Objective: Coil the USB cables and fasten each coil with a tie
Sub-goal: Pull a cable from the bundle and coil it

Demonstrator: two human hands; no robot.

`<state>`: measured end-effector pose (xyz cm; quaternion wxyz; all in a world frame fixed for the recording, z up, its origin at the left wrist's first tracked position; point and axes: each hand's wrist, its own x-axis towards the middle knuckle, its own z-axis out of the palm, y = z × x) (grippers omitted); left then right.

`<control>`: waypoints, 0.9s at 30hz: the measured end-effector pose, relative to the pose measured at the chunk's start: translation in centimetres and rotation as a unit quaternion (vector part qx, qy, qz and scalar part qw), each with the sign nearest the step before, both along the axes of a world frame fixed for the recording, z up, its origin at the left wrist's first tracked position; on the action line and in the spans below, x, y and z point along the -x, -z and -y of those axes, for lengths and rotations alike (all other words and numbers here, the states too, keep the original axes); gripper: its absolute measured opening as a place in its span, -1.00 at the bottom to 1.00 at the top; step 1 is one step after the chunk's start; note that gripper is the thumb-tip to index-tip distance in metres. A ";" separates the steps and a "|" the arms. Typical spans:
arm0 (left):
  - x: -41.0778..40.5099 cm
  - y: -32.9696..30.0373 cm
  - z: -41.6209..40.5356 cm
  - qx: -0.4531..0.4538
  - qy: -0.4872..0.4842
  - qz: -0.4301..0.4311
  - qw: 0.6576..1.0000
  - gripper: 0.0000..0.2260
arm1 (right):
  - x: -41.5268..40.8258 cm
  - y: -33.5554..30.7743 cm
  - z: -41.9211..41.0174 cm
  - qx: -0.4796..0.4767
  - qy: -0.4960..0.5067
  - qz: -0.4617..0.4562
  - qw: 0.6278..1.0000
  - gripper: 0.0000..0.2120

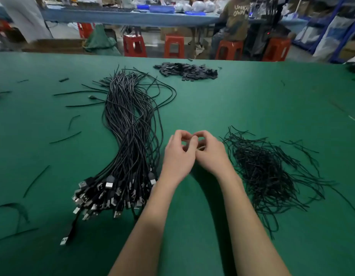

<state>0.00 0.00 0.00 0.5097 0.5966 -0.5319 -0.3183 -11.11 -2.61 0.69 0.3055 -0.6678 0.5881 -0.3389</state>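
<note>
Fingers [189,139] of both hands are curled together mid-bench, apparently pinching something unseen, between black USB cables [130,136] and thin black ties [266,168].

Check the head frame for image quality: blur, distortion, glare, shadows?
Head view: wide-angle bowing curves the table's far edge; background stools and shelves soft; left hand and right hand slightly motion-soft; USB cables sharp, glints on the plugs; soft arm shadows on the green mat; no harsh glare.
</note>
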 end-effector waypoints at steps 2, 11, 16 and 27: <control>-1.1 -0.7 0.1 0.033 -0.002 0.091 0.995 -0.86 | -0.8 -0.7 -0.2 0.054 -0.028 -0.082 0.995 -0.77; -5.5 -0.7 0.5 0.081 -0.063 0.188 0.977 -0.83 | -3.4 0.5 -0.4 0.065 -0.237 -0.241 0.939 -0.51; -5.5 -0.6 0.5 0.049 -0.029 0.166 0.984 -0.78 | -3.4 1.0 -0.4 0.105 -0.222 -0.192 0.950 -0.64; -4.2 -1.9 0.1 0.027 0.056 -0.040 0.997 -0.68 | 2.7 -1.3 -1.0 0.041 -0.044 0.198 0.978 -0.93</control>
